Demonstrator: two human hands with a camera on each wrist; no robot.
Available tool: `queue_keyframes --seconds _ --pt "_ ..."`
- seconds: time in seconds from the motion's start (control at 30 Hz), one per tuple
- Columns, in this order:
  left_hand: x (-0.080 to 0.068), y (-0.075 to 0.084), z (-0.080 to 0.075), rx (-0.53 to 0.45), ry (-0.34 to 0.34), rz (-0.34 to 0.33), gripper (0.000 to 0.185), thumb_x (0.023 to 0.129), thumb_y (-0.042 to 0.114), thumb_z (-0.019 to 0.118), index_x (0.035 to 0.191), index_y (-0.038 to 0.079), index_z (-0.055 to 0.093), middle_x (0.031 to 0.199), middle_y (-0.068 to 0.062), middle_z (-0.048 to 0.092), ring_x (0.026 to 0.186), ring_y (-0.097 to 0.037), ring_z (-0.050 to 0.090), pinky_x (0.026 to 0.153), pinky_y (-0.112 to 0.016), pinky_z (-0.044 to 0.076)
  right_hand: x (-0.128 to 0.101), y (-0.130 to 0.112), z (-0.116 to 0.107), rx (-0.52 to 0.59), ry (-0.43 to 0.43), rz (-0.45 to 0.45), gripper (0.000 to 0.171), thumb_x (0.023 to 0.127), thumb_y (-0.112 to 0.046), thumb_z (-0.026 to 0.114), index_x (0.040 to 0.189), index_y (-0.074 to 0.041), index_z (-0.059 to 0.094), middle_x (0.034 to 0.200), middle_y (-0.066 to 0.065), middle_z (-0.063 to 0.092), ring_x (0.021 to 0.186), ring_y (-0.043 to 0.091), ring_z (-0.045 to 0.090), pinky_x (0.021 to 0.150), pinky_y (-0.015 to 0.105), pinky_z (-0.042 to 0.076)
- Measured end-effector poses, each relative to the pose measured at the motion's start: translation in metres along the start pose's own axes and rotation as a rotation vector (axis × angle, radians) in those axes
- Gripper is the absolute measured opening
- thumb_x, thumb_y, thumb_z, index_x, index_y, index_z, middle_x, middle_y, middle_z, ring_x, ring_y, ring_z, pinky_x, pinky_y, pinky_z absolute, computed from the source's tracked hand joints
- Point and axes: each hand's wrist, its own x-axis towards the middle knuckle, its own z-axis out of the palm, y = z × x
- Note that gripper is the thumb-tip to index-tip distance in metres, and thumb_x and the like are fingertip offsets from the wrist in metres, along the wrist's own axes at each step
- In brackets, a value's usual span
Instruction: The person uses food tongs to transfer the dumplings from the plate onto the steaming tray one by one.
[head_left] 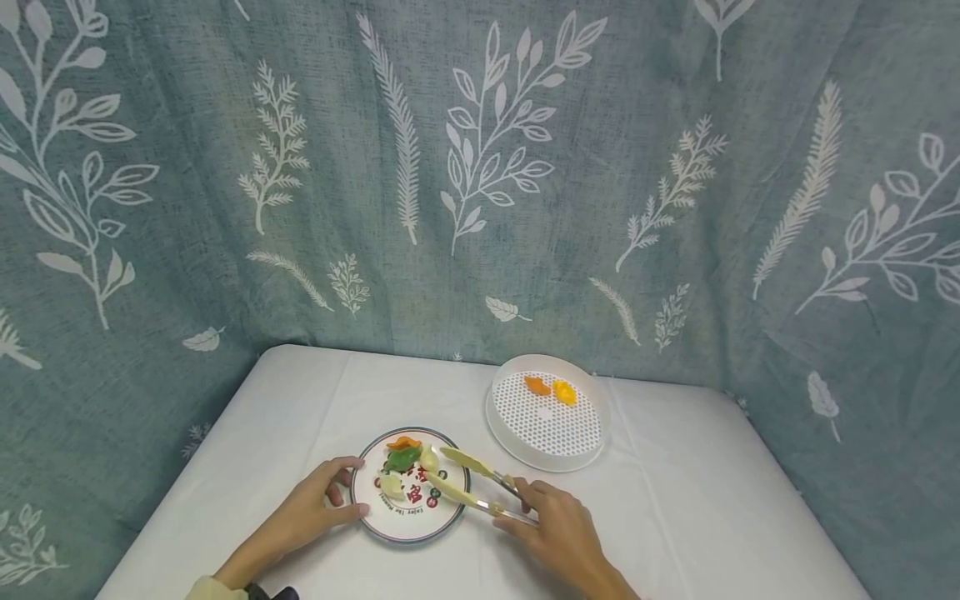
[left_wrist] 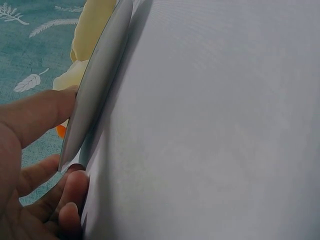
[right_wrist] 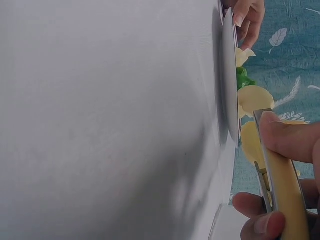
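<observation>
A round patterned plate (head_left: 408, 521) lies on the white table near its front edge. On it sit an orange dumpling (head_left: 405, 442), a green one (head_left: 402, 457) and two cream ones (head_left: 428, 458) (head_left: 390, 487). My left hand (head_left: 348, 490) pinches the plate's left rim (left_wrist: 95, 95), thumb (left_wrist: 35, 115) on top and fingers curled at the edge. My right hand (head_left: 525, 504) grips cream tongs (head_left: 468, 461) (right_wrist: 280, 185). Their two arms are spread, with the tips over the plate's right half beside a cream dumpling (right_wrist: 255, 97).
A white perforated steamer tray (head_left: 547, 425) stands at the back right of the plate, with an orange dumpling (head_left: 537, 385) and a yellow one (head_left: 564, 392) in it. A leaf-patterned teal curtain (head_left: 480, 183) hangs close behind and around the table (head_left: 675, 517).
</observation>
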Motion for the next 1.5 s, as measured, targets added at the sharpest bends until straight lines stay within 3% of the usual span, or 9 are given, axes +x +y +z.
queue_keyframes --seconds 0.67,1.5 --pt "-0.002 -0.002 0.0 -0.035 -0.021 0.0 0.079 0.074 0.038 0.093 0.141 0.015 0.058 0.114 0.0 0.059 0.087 -0.017 0.05 0.07 -0.034 0.044 0.012 -0.007 0.012 -0.049 0.017 0.01 0.057 0.08 -0.053 0.083 0.122 -0.014 0.075 0.074 -0.011 0.056 0.057 0.004 0.039 0.051 0.024 0.034" --pt "-0.003 0.0 -0.003 -0.063 -0.029 0.006 0.081 0.073 0.039 0.093 0.141 0.013 0.057 0.114 -0.002 0.058 0.087 -0.018 0.05 0.069 -0.035 0.043 0.015 -0.013 0.008 -0.061 0.011 0.021 0.058 0.079 -0.051 0.085 0.122 -0.014 0.075 0.078 -0.009 0.061 0.058 0.005 0.041 0.052 0.026 0.036"
